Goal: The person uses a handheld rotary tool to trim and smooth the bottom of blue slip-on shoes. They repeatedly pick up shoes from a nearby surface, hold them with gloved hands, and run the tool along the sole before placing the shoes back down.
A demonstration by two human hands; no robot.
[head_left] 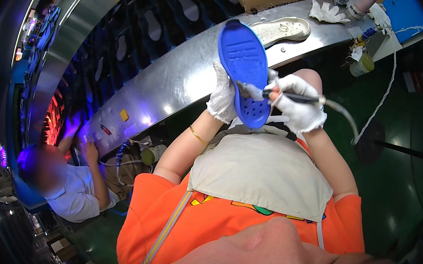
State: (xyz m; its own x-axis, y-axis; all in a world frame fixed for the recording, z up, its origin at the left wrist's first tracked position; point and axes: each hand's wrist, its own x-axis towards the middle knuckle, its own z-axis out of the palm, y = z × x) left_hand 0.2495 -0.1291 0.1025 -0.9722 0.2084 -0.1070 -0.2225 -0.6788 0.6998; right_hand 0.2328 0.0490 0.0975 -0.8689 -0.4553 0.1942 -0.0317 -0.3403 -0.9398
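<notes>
The blue shoe sole [243,71] stands nearly upright above the person's lap, tread side facing the camera, its heel end low between the two gloved hands and its toe end rising in front of the metal workbench [175,82]. The left hand [222,99], in a white glove, is clenched around the sole's lower left edge, fingers wrapped behind it. The right hand [299,107], also gloved, is closed on a dark-handled brush [277,94] held level — its bristle tip touches the sole just above the heel, on the right half of the tread. A pale hose [344,117] runs from the brush's rear end off to the right. A beige apron [264,173] covers the lap over an orange shirt. On the workbench behind lies a white shoe sole [284,30], with a spare white glove [328,13] further along. At lower left another person sits at the same bench — a hand [88,151] resting on its surface.
</notes>
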